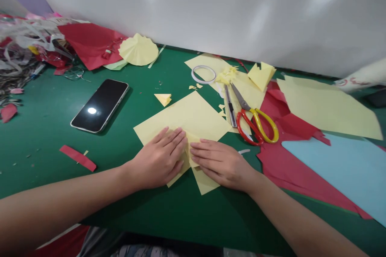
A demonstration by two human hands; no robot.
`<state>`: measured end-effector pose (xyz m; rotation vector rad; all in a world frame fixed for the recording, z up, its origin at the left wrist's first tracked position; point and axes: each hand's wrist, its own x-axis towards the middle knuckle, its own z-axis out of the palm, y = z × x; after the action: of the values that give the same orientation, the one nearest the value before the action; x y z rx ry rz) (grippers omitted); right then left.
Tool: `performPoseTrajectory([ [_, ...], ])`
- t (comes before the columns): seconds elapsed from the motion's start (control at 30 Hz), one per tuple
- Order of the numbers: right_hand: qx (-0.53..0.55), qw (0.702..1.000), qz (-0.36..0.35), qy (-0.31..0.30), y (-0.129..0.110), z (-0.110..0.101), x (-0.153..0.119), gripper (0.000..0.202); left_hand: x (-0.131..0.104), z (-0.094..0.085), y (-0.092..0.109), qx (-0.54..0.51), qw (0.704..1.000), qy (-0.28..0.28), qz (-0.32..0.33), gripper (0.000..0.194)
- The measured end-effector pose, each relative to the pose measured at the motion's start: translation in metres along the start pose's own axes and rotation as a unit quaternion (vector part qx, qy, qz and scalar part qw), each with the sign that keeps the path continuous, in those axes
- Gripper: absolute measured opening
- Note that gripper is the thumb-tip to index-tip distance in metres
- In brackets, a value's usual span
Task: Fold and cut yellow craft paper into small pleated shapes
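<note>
A pale yellow sheet of paper (193,112) lies on the green tabletop in front of me, one corner pointing away. Its near part is folded, with two flaps sticking out toward me below my hands. My left hand (164,156) rests flat on the left of the folded part, fingers stretched out. On the right side my right hand (221,162) presses flat too, its fingertips close to the centre crease. Part of the folds is hidden under both hands. A small folded yellow piece (163,99) lies just beyond the sheet's upper left edge.
Scissors (256,120) with red and yellow handles and a craft knife (230,106) lie right of the sheet, near a tape roll (204,82). A phone (101,105) lies to the left. Red paper (280,164) and blue paper (340,168) cover the right side. A white wall stands behind.
</note>
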<state>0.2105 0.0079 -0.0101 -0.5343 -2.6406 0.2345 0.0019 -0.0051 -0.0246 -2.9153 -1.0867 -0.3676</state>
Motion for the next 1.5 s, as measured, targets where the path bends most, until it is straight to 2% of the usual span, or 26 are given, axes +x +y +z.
performPoseTrajectory([
  [0.23, 0.003, 1.000, -0.015, -0.024, 0.0027, 0.0014, -0.0026, 0.023, 0.0004, -0.0004, -0.0008, -0.005, 1.000, -0.008, -0.003, 0.043],
  [0.6, -0.001, 1.000, -0.021, -0.019, 0.0039, 0.0002, -0.0025, 0.022, -0.0001, -0.0028, -0.0016, -0.011, 0.999, -0.039, -0.006, 0.042],
  [1.5, -0.005, 0.999, -0.021, -0.044, 0.0041, 0.0002, -0.0025, 0.022, -0.0008, -0.0037, -0.0005, -0.012, 1.000, -0.023, -0.010, 0.039],
])
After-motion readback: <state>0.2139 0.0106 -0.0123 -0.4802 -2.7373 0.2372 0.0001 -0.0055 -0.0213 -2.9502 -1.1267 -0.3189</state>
